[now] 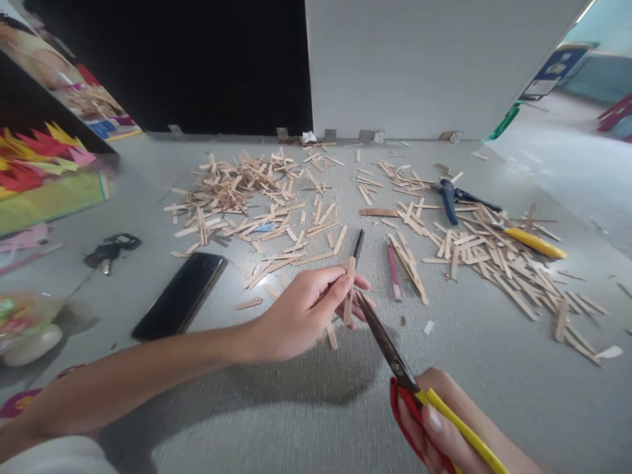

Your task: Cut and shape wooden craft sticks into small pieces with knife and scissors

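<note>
Scissors (405, 378): held in right grip (439, 428); long axis runs diagonally, tips point forward and left; blades are dark and brownish, one handle yellow, one red.
Left grip (309, 303): pinches wooden stick (351, 266) between thumb and fingers.
Right grip: curls around scissor handles.
Wooden stick: stands out from left grip, just beside scissor tips; long axis points nearly straight forward; pale, flat, narrow, round-ended.

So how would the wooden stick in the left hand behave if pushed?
The wooden stick is probably light, being slim. It looks straight in the left hand, so likely stiff, though it may snap. Its flat shape suggests sliding, not rolling.
</note>
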A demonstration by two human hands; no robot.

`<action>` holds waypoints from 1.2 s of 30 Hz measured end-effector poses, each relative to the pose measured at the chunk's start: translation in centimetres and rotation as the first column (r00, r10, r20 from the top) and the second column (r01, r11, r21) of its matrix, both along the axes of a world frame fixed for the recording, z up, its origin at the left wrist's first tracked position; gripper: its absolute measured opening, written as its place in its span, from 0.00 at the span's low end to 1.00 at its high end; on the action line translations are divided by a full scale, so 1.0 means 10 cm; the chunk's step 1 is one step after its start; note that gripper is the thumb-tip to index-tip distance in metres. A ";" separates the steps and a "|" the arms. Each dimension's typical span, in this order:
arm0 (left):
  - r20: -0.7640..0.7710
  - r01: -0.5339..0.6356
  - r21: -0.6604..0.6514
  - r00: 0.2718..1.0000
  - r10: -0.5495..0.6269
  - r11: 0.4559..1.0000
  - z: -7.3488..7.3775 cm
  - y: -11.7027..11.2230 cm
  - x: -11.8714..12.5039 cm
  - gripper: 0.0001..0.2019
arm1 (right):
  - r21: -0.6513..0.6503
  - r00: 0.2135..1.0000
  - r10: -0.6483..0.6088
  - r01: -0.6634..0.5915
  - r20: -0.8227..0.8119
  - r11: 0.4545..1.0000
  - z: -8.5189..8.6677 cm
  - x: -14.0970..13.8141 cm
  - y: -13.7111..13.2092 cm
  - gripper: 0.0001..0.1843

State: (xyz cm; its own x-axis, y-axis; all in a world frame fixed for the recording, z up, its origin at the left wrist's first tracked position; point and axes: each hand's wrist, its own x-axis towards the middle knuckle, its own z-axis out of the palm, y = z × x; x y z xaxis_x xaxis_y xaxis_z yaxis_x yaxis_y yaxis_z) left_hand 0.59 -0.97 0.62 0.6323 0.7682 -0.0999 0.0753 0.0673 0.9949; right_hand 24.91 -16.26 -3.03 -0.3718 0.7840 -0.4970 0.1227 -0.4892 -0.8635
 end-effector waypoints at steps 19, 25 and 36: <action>0.012 -0.008 0.004 1.000 0.008 1.000 0.00 -0.08 -0.01 0.22 | 0.006 0.993 0.050 -0.051 0.110 0.999 0.00 -0.06 0.07 0.38; 0.012 0.007 -0.025 1.000 -0.007 1.000 0.01 -0.09 0.00 0.21 | 0.005 0.988 0.079 -0.080 0.131 0.997 0.19 -0.15 0.18 0.41; 0.053 0.025 -0.026 0.998 -0.024 0.999 0.03 -0.08 0.00 0.17 | -0.053 0.989 0.091 -0.086 0.117 0.995 0.34 -0.21 0.25 0.43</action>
